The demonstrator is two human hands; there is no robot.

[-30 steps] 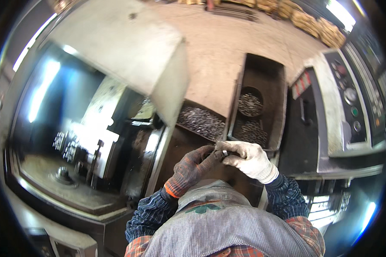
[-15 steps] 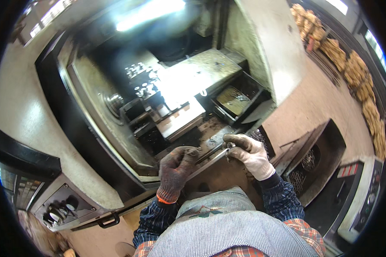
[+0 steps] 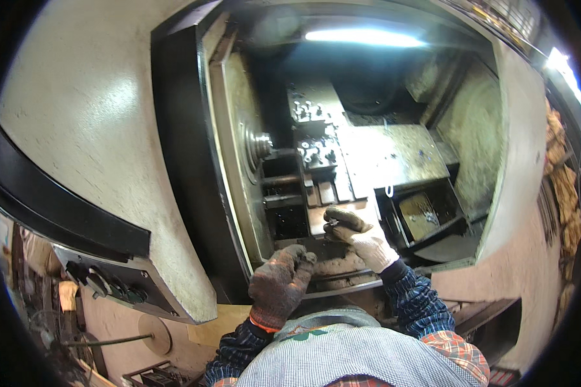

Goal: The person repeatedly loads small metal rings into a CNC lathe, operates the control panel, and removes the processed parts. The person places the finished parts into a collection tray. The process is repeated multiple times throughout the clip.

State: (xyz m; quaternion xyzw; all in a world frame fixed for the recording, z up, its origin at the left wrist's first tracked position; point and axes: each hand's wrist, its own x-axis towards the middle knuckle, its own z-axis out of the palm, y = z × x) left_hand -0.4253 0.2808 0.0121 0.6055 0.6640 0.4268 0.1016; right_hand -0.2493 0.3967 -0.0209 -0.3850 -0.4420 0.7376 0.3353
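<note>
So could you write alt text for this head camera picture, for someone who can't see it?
A person's gloved hands reach into an open metal-cutting machine: the right hand holds a small part over the machine bed, and the left hand rests on the front ledge. A control panel with knobs sits lower left.

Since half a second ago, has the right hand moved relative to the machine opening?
Yes. The right hand has reached forward over the sill into the machine opening, toward the chuck side; before, it was at the edge beside the left hand.

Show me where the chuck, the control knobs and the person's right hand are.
chuck (image 3: 259, 145), head view, on its round face.
control knobs (image 3: 97, 284), head view, on one knob.
right hand (image 3: 358, 235), head view, on the glove's back.
</note>
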